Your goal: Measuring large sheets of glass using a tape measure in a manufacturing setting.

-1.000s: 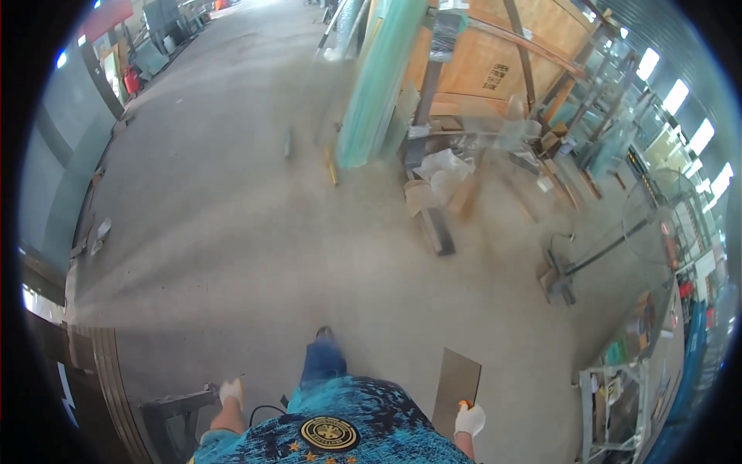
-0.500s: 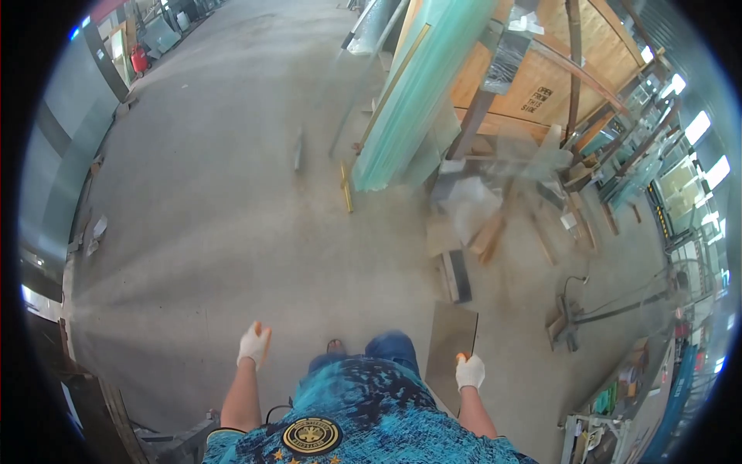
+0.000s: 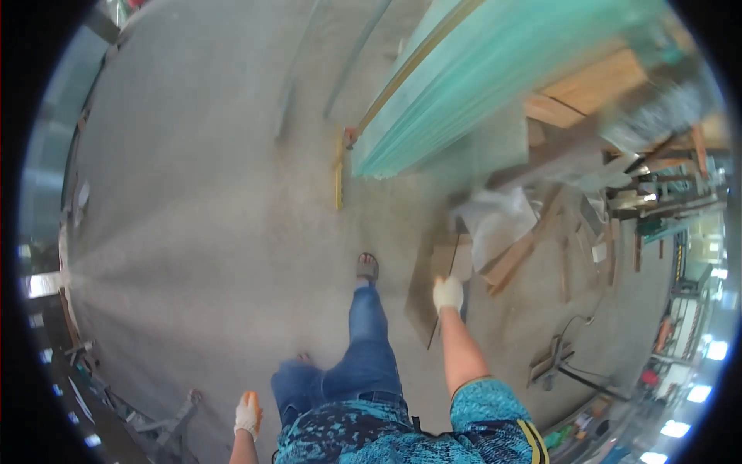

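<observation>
My right hand (image 3: pixel 448 295), in a white glove with orange fingertips, reaches forward and grips a thin brownish-grey rectangular panel (image 3: pixel 422 298) by its upper right edge. The panel hangs beside my leg, tilted, above the floor; whether it is glass or board I cannot tell. Low at the left, my left hand (image 3: pixel 247 416) wears the same kind of glove. Its fingers point forward and nothing shows in them. A tall stack of greenish glass sheets (image 3: pixel 464 100) leans ahead of me to the right.
A yellow bar (image 3: pixel 338 174) lies at the glass stack's foot. Wooden planks (image 3: pixel 516 259) and crumpled clear plastic film (image 3: pixel 498 220) litter the floor at right. A metal stand (image 3: pixel 550 363) sits farther right, and a grey metal frame (image 3: pixel 174 421) is at the lower left.
I have stepped toward the glass stack, which looms larger now. My right hand has moved forward with the panel, while my left hand has dropped back lower in view.
</observation>
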`<state>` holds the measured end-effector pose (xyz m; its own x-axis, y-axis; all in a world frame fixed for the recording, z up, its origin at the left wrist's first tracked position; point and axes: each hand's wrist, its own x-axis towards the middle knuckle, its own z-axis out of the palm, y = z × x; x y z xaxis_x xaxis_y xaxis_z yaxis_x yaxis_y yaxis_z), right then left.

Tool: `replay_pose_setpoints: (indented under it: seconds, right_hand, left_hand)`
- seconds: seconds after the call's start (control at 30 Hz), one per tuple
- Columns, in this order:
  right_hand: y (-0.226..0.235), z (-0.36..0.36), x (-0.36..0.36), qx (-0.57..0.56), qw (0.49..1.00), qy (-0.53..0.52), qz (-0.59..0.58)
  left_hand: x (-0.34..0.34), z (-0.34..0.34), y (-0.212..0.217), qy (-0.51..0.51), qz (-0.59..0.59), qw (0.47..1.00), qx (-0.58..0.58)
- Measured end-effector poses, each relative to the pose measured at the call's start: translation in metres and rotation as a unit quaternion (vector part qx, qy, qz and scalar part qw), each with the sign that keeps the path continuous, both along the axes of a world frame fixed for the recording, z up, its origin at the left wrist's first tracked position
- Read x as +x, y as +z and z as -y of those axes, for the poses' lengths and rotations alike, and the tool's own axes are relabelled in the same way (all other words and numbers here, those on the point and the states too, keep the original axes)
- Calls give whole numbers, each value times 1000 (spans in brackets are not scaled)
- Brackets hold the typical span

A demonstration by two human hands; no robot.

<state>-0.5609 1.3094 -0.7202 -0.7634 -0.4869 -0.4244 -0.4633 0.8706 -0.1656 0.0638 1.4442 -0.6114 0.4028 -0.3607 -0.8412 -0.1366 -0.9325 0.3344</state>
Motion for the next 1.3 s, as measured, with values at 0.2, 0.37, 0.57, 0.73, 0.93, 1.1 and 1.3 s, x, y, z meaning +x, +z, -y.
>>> replay_pose_setpoints:
  seconds: [0.2, 0.37, 0.57, 0.73, 0.93, 1.1, 1.3]
  right_hand:
    - [-105, 162, -89, 4, 997, 74, -32]
    - [-202, 222, -178, 8, 988, 144, -64]
    - [-210, 300, -178, -12, 993, -39, 109]
    - [-231, 336, -221, -42, 973, -113, 195]
    - [-253, 388, -244, -22, 979, -77, 190]
    - [-291, 399, -271, -43, 980, -75, 178]
    - [-313, 393, -340, -31, 987, 156, -36]
  left_hand:
    - [-125, 8, 4, -283, 175, 943, 26]
    - [-195, 55, 13, -207, 91, 964, 142]
    - [-213, 63, 24, -193, 105, 947, 233]
    - [-221, 65, 13, -172, 130, 951, 223]
    - [-226, 69, 8, -156, 142, 947, 242]
    - [-231, 65, 10, -153, 141, 939, 274]
    - [-246, 83, -10, -217, 106, 926, 289]
